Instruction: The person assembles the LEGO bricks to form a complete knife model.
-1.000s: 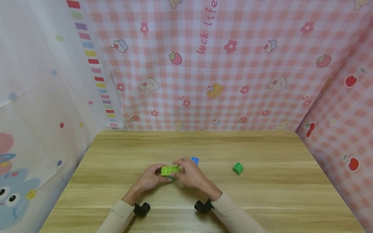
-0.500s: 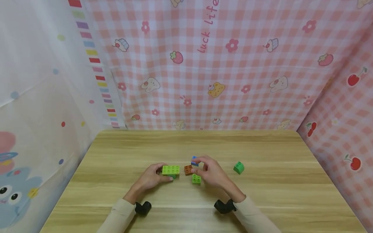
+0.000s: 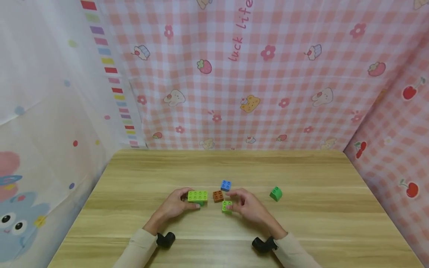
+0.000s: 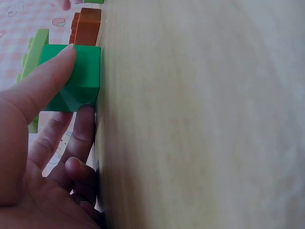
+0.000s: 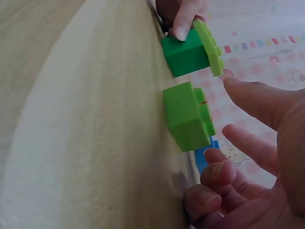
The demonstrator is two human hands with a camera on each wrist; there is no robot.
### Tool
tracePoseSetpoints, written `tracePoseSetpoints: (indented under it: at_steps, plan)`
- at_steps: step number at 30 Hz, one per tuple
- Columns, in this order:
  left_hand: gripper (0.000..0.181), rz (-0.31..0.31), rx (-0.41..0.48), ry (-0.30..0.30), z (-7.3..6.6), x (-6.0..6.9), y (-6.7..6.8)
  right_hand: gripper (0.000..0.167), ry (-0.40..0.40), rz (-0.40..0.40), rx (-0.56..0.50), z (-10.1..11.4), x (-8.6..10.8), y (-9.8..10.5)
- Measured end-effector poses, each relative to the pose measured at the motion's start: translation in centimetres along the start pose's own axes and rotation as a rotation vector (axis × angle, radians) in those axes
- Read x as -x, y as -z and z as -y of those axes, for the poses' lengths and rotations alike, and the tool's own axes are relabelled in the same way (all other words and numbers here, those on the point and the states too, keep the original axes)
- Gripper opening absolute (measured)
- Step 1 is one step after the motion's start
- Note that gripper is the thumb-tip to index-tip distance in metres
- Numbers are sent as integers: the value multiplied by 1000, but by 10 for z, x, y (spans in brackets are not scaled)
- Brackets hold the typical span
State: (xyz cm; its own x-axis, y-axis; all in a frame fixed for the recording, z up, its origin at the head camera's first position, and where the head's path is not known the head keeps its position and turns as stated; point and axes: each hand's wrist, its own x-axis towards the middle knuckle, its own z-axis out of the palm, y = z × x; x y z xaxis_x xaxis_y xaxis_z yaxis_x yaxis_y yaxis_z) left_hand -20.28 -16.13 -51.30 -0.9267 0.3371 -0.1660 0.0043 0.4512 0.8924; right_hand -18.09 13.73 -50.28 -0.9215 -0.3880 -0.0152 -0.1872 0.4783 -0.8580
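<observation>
My left hand (image 3: 175, 204) grips a two-part stack, thumb on the near side and fingers behind. The stack is a dark green block (image 4: 83, 78) under a flat lime plate (image 3: 197, 196) with studs. My right hand (image 3: 249, 207) hovers with fingers spread beside a small lime brick (image 5: 183, 117). In the right wrist view its thumb and index finger look apart from that brick, which sits on the table. Between the hands lies a brown brick (image 3: 218, 196). Just behind it is a blue brick (image 3: 226, 185), partly hidden by the lime brick in the right wrist view.
A green brick with a curved top (image 3: 276, 193) lies off to the right of my right hand. The wooden table (image 3: 214, 167) ends at a pink checked cloth (image 3: 248, 74) at the back, and more cloth hangs at both sides.
My right hand has left the stack, moved right past the brown and blue bricks, and come down beside the small lime brick. My left hand keeps its grip in place.
</observation>
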Motion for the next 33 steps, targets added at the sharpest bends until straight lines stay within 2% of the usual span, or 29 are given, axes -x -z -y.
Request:
tracePoseSetpoints:
  at_steps: [13,23,33]
  plan:
    - [45,3,7,6,0,0,1,49,4,51,-6,-1,-3,-2]
    - [43,7,-7,-20,2,0,1,42,30,26,17,-5,-1,-7]
    - [43,13,-1,-14,3,-1,1,36,29,1,54,-7,-1,-10]
